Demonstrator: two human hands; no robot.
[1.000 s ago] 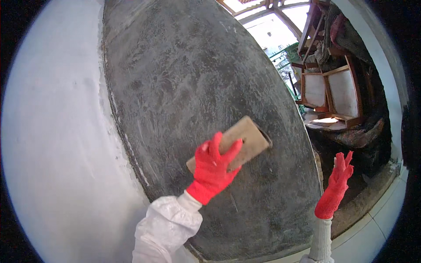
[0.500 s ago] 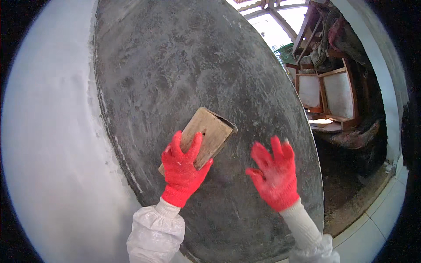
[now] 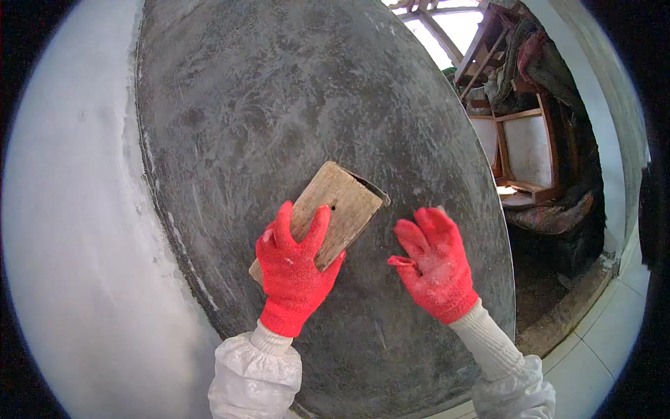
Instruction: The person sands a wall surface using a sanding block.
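Against a dark grey cement surface lies a flat wooden sanding block, tilted, with a small hole in its face and a dark thin sheet showing along its upper right edge. My left hand, in a red glove, grips the block by its lower end. Its fingers are spread over the wood, and the thumb lies along the right side. To the right, my right hand, also red-gloved, is raised over the grey surface with its fingers apart. It holds nothing and does not touch the block.
A whitish wall meets the grey surface along a rough seam at left. Beyond the curved right edge is an opening with wooden frames and a bundled cloth. Pale floor tiles lie at lower right.
The block and my left hand have shifted slightly right, with the block a little higher. My right hand has risen slightly, its fingers drawn somewhat closer together. The view has shifted a little.
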